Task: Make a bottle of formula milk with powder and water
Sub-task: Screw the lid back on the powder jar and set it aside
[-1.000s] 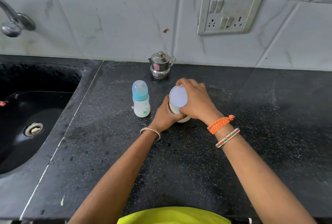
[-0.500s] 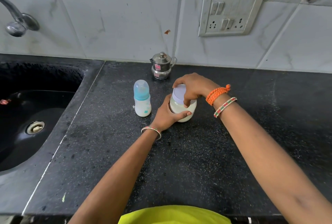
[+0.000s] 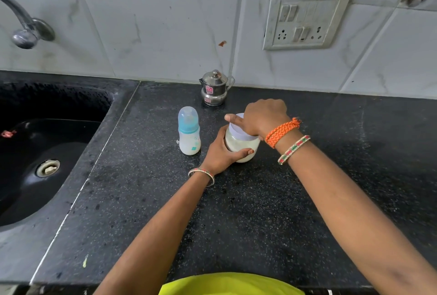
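A small jar of pale powder (image 3: 242,147) stands on the black counter (image 3: 248,212). My left hand (image 3: 221,153) wraps around the jar's left side. My right hand (image 3: 262,116) grips the jar's white lid (image 3: 237,130) from above, wrist bent to the right. A baby bottle (image 3: 188,131) with a blue collar and clear cap stands upright just left of the jar, holding milky liquid. A small steel pot with a lid (image 3: 214,88) sits behind them by the wall.
A black sink (image 3: 45,153) with a metal drain lies at the left, a tap (image 3: 23,27) above it. A switch and socket panel (image 3: 305,20) is on the tiled wall. Open counter stretches to the right and front.
The lid, first held tilted above the jar, now sits on it. My right hand has turned on the lid, its wrist swinging to the right. My left hand keeps hold of the jar.
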Demonstrator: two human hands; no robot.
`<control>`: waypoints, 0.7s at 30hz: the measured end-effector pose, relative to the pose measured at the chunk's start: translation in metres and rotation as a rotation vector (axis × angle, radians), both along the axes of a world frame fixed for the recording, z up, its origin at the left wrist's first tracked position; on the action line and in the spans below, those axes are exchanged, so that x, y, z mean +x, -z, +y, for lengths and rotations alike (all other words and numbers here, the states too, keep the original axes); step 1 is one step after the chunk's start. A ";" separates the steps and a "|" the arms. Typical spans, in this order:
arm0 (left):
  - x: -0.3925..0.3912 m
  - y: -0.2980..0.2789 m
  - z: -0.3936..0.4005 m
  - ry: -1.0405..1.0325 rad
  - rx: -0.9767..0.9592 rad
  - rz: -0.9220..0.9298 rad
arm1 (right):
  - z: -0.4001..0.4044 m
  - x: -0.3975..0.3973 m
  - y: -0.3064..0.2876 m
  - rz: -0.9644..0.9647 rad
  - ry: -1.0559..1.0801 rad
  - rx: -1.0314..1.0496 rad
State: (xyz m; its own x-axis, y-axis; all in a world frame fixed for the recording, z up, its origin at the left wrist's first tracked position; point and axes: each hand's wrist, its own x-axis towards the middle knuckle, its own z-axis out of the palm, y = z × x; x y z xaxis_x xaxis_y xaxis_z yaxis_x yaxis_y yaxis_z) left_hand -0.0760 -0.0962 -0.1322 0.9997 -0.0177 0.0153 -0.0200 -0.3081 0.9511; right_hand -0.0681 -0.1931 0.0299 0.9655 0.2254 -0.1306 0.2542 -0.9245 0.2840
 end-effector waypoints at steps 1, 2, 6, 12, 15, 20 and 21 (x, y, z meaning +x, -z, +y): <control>0.000 0.000 0.000 0.000 -0.005 -0.001 | -0.003 0.001 0.000 -0.004 -0.017 0.077; 0.000 0.000 0.000 -0.002 -0.009 0.000 | -0.005 0.000 0.000 -0.008 -0.047 0.171; -0.001 -0.001 0.000 -0.009 -0.020 0.001 | -0.007 0.004 -0.006 0.175 -0.298 0.231; 0.000 0.000 0.000 -0.007 -0.018 -0.002 | -0.026 0.026 0.008 0.499 -0.268 0.226; -0.001 0.000 0.000 -0.019 -0.025 0.005 | -0.029 0.026 0.014 0.366 -0.256 0.313; -0.001 -0.001 0.000 -0.004 -0.026 0.007 | -0.025 0.017 0.019 -0.036 -0.138 0.188; -0.001 -0.001 0.000 -0.004 -0.020 0.005 | -0.025 0.014 0.020 -0.053 -0.146 0.186</control>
State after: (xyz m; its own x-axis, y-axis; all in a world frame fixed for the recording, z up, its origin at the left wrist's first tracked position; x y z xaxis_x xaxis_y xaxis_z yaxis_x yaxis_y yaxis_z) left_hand -0.0773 -0.0964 -0.1316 0.9999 -0.0131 0.0108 -0.0141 -0.2891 0.9572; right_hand -0.0544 -0.2177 0.0102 0.9252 0.3787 -0.0236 0.3784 -0.9166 0.1288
